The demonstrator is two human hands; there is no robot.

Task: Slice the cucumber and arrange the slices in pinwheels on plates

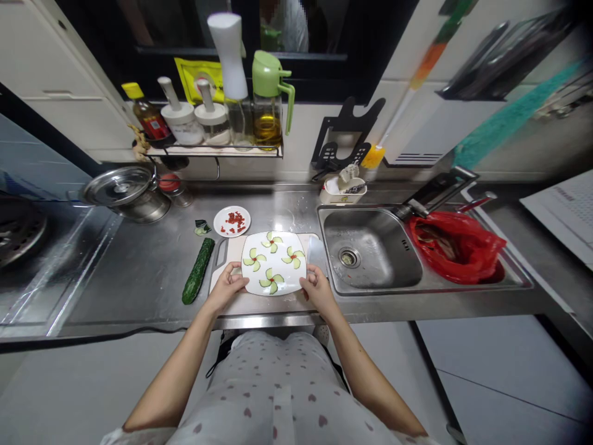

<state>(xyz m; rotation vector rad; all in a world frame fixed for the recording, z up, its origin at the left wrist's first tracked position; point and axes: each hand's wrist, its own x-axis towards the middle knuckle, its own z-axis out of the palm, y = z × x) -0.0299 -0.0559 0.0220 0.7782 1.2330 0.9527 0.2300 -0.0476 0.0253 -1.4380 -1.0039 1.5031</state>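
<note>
A white squarish plate (pixel 274 263) is gripped at its left edge by my left hand (pixel 227 287) and at its right edge by my right hand (pixel 319 288). Pinwheels of thin cucumber slices (pixel 271 280) with small red centres decorate it. Under the plate is a pale cutting board (pixel 259 303); whether they touch cannot be made out. A knife blade (pixel 316 252) shows by the plate's right side, its handle hidden. Left of the board lies a cucumber (pixel 198 272) with one end cut. Chopped red bits sit on a small white dish (pixel 222 224) behind.
Cucumber scraps (pixel 202 227) lie near the dish. A steel sink (pixel 370 247) is on the right, with a red plastic bag (pixel 456 250) beyond it. At the back left stand a lidded pot (pixel 127 191) and a rack (pixel 213 151) of bottles and jars.
</note>
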